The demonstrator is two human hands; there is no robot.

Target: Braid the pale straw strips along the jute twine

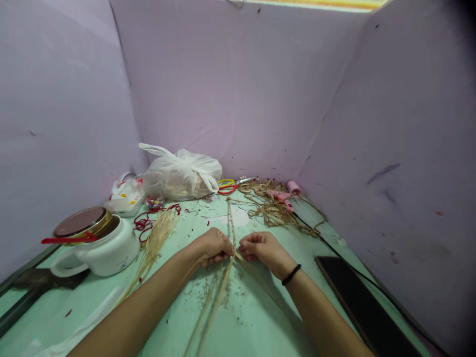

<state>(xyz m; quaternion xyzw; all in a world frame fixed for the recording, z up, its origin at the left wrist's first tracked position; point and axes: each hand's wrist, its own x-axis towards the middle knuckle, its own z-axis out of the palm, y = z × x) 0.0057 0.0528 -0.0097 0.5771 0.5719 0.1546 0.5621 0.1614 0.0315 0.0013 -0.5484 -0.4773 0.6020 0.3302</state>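
A thin plaited cord [231, 220] of pale straw-like fibre runs from the far part of the green tabletop toward me. Where the plait ends, my left hand [215, 248] is closed on the strands from the left. My right hand [260, 249] is closed on another strand just to the right, its fingers pinched together. A black band circles the right wrist. Loose fibre strands [215, 302] trail from between the hands toward the near edge. The fingertips partly hide the point where the strands cross.
A bundle of pale fibres [158, 238] and a white mug [115, 250] lie left, near a hammer-like tool [33, 287]. Behind are a white plastic bag [186, 173] and scissors [228, 187]. Tangled cord [271, 213], a pink glue gun [280, 197] and a dark phone-like slab [360, 302] are right.
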